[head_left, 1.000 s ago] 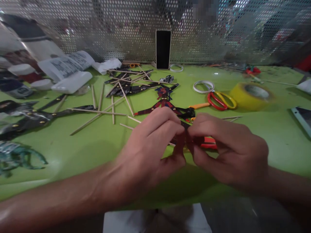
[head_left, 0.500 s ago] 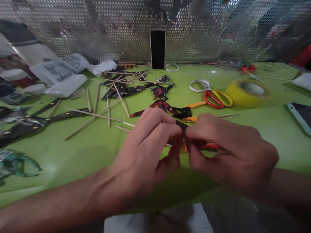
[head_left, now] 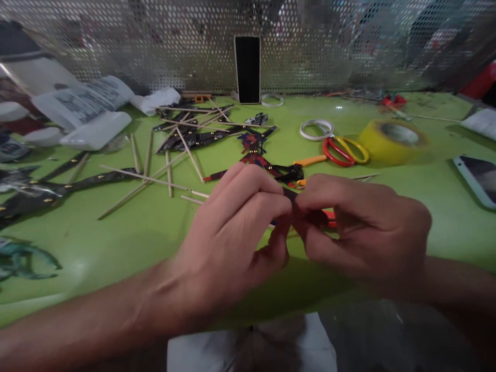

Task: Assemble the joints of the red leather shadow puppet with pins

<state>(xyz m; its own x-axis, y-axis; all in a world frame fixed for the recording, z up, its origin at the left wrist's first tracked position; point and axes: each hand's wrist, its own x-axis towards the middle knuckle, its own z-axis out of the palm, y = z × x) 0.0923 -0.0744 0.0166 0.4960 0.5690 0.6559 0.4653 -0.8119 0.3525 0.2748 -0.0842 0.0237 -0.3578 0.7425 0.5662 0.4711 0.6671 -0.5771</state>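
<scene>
Near the front of the green table, my left hand and my right hand meet fingertip to fingertip. Both pinch a small dark piece, mostly hidden by the fingers. Just beyond them lies a dark red and blue jointed figure with gold studs. Orange-handled scissors are beside it, partly behind my right hand. Something red-orange shows between the fingers of my right hand. Several wooden sticks lie to the left of my left hand.
Black studded figures lie behind and at left. A phone stands against the perforated metal screen. At right are yellow tape, a white ring, red-and-yellow scissor handles and another phone. Bottles stand far left.
My right hand has moved slightly left and closer to my left hand, its fingers still pinched. The whole view has shifted a little, with objects appearing higher and further left.
</scene>
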